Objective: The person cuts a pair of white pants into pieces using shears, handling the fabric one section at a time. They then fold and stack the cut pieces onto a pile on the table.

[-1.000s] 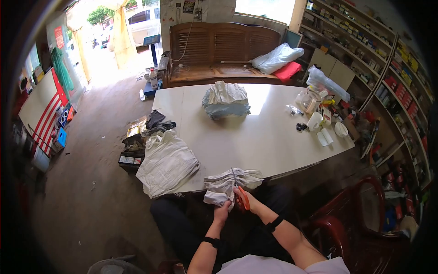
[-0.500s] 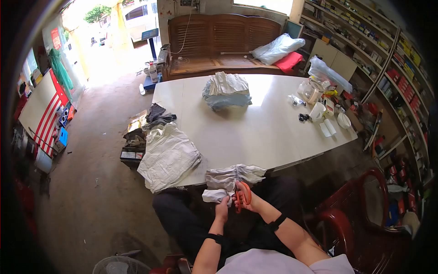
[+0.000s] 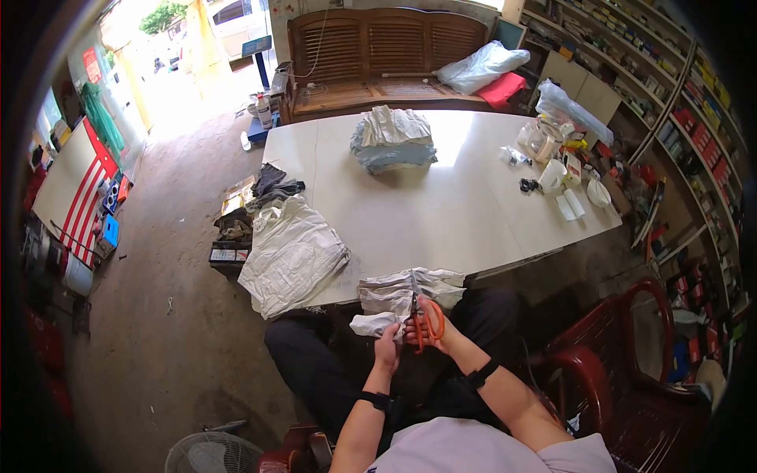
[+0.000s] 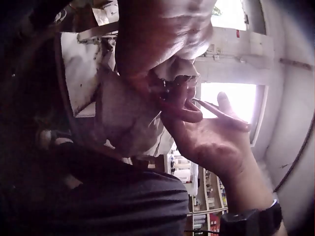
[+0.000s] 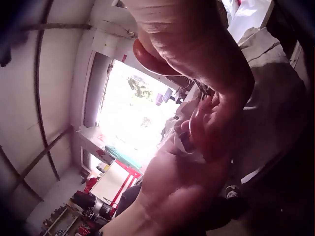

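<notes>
My left hand [image 3: 386,350] grips the bunched near end of a white-grey cloth [image 3: 380,296], whose far part lies at the table's front edge. Orange-handled scissors [image 3: 437,318] are in my right hand [image 3: 443,337], fingers through the handle loops, which stand apart. Their dark blades point away from me and overlap the cloth near its middle. Both hands are close together above my lap. In the left wrist view, the loops curve around fingers of the right hand [image 4: 216,147]; the blades are mostly hidden there. In the right wrist view the cloth [image 5: 268,93] hangs beyond the fingers.
A larger pile of white cloth [image 3: 292,256] covers the table's left corner. A bundle of pale cloth [image 3: 394,142] stands towards the back of the white table [image 3: 441,213]. Cups, bags and small items crowd its right end. A red-brown chair [image 3: 587,382] is at my right.
The scissor handles, closer together half a second ago, are spread apart now, and the blades show over the cloth again. My left hand keeps its grip. The head view has tilted down slightly.
</notes>
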`<act>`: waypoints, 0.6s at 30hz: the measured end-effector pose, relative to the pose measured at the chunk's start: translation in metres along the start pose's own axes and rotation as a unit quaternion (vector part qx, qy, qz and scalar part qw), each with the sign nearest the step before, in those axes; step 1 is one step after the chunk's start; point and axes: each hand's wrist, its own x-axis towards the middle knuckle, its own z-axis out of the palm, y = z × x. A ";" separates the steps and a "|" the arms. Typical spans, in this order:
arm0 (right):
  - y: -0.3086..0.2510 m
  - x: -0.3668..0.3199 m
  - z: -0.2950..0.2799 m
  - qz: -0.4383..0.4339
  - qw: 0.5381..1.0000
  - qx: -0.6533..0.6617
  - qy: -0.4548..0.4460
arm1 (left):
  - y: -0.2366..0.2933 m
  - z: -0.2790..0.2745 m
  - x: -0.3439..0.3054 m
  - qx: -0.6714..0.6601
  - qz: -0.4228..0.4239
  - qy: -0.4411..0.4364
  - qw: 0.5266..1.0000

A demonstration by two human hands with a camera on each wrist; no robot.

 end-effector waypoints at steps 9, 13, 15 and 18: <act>-0.005 0.027 0.005 -0.018 0.998 -0.063 -0.003 | -0.007 -0.003 0.006 0.108 0.037 0.001 0.993; 0.005 0.036 0.001 -0.078 0.979 -0.185 0.047 | -0.010 0.000 0.001 0.092 -0.007 0.014 0.996; 0.006 0.035 -0.001 -0.089 0.968 -0.229 0.060 | -0.007 0.008 -0.004 0.089 0.025 0.021 0.995; 0.011 0.035 -0.004 -0.122 0.938 -0.312 0.084 | -0.021 -0.003 0.005 0.085 0.011 0.065 0.994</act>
